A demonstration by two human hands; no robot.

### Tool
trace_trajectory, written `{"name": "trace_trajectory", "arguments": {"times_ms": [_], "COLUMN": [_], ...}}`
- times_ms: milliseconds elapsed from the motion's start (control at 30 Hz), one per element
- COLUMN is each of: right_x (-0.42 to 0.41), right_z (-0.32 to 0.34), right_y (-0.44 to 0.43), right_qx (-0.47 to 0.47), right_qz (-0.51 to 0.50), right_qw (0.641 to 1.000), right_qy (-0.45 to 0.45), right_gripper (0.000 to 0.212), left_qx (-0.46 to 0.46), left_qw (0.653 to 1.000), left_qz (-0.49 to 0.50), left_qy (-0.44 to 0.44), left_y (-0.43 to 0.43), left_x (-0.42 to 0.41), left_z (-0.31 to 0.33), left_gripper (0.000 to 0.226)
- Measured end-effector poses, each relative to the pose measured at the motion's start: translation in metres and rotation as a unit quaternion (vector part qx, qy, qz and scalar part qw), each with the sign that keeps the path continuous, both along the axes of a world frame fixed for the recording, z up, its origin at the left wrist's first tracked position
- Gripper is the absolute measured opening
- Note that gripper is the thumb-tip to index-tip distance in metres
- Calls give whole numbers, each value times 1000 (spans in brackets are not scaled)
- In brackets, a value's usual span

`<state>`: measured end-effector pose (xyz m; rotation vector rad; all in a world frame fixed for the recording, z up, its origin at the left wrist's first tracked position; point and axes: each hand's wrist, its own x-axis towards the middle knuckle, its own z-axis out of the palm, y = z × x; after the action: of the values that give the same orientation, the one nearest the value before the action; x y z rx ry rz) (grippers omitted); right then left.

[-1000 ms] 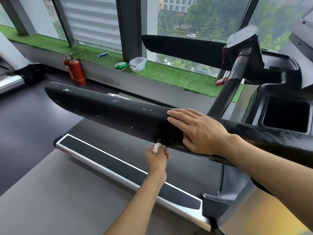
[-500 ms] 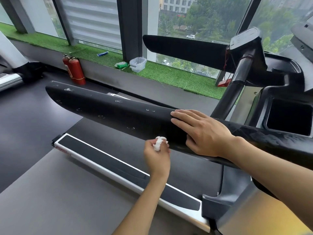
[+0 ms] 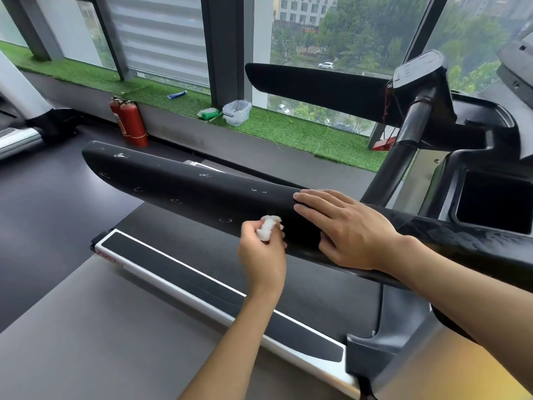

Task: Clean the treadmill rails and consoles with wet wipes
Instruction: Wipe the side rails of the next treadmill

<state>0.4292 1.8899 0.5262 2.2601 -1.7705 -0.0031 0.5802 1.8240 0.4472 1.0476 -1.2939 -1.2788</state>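
Observation:
A long black padded treadmill rail runs from the left to the lower right, with small nicks in its cover. My left hand grips a crumpled white wet wipe against the rail's near side. My right hand lies flat on top of the rail just right of the wipe, fingers straight. A second black rail hangs further back. The console sits on a black post at the upper right.
The treadmill belt and its white side strip lie below the rail. Red fire extinguishers stand by the wall. A green wipe pack and a clear tub sit on the grass-covered sill. Another treadmill is at the far left.
My left hand has risen with the wipe from under the rail's lower edge onto its near side. My right hand has stayed flat on the rail.

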Motion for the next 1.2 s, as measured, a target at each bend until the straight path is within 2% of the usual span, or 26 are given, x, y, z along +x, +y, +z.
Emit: {"name": "trace_trajectory", "arguments": {"times_ms": [167, 267, 367, 500, 567, 667, 733, 800, 867, 933, 1000, 1067, 1133, 1200], "right_x": [1, 1, 2, 4, 4, 13, 30, 48, 60, 67, 75, 83, 88, 87], "right_z": [1, 1, 3, 4, 6, 9, 10, 13, 12, 9, 5, 2, 1, 4], "right_y": [0, 0, 0, 2, 2, 0, -5, -11, -15, -15, -12, -9, -7, -3], "right_qx": [3, 5, 10, 18, 19, -27, -61, -50, -36, -47, -57, -66, -33, 26], "right_qz": [-3, -6, -11, -21, -22, -45, -60, -49, -39, -49, -81, -133, -170, -166], "right_qw": [1000, 1000, 1000, 999, 999, 998, 992, 974, 949, 938, 920, 889, 852, 831], "right_qy": [-6, -11, -16, -19, -19, -34, -90, -214, -309, -341, -378, -433, -494, -530], "right_gripper": [61, 62, 62, 62, 62, 55, 51, 44, 25, 8, 2, 7, 9, 18], "left_qx": [-45, -47, -98, -64, -60, -49, -5, 44, 93, 127, 123, 103, 59, 11], "left_qw": [998, 997, 991, 994, 995, 992, 981, 963, 950, 951, 955, 959, 966, 978], "left_qz": [-11, 35, -3, 16, -8, -107, -194, -264, -284, -264, -249, -250, -244, -202], "left_qy": [-47, -48, -88, -82, -80, -43, -1, 43, 85, 104, 99, 90, 62, 47], "left_y": [-9, -20, -19, -27, -25, -20, -19, -18, -16, -12, -3, 6, 13, 14], "left_x": [2, 5, 6, 10, 14, 25, 36, 46, 53, 57, 60, 62, 63, 62], "left_z": [8, 15, 16, 19, 25, 32, 40, 46, 48, 44, 37, 30, 26, 24], "left_gripper": [10, 12, 11, 11, 8, 5, 7, 10, 15, 20, 18, 19, 22, 19]}}
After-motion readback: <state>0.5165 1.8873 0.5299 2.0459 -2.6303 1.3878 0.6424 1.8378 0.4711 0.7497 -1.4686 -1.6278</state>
